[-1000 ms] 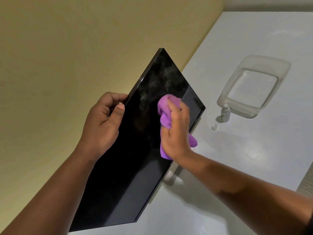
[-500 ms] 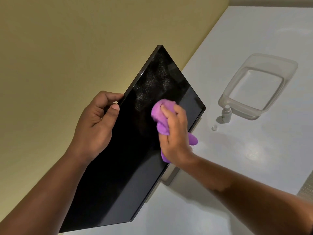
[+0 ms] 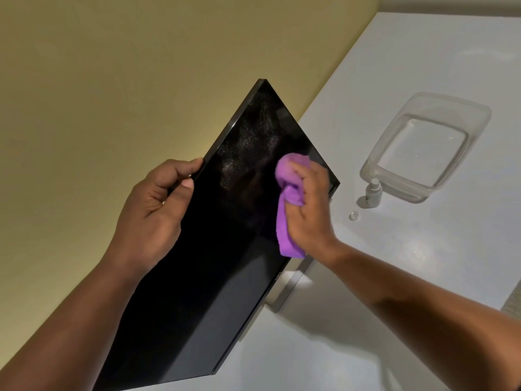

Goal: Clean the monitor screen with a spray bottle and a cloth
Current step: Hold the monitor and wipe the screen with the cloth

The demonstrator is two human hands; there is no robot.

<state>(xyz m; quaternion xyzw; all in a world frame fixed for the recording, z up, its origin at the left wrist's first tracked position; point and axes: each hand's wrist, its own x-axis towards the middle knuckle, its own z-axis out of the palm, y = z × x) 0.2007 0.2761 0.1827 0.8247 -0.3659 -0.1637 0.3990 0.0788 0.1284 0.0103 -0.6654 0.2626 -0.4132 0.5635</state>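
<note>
The person stands over a white table with a dark monitor between both arms, its black screen facing up towards them at a slant.

The left hand grasps the monitor's top edge: the fingers curl over the back of the frame and the thumb lies flat on the front bezel, pinching the rim between them. The right hand is bunched around a purple cloth, fingers curled over the wad and pressing it against the glass close to the screen's right edge. A tail of the cloth hangs out below the heel of that hand and lies on the screen's lower border.

Between the two hands, and a little beyond the fingertips of both, a pale misty patch of fine droplets speckles the upper part of the glass. The part of the screen nearer the person's forearms looks plain black and glossy.

Under the right wrist a grey stand shows below the monitor, resting on the table.

Out past the right hand, well apart from it, a small spray bottle stands upright on the table. A tiny clear cap lies just on the near side of the bottle, apart from it. Just beyond the bottle sits a clear plastic tub, open at the top; I cannot tell whether bottle and tub touch.

Beyond the left hand there is only a yellowish wall.
</note>
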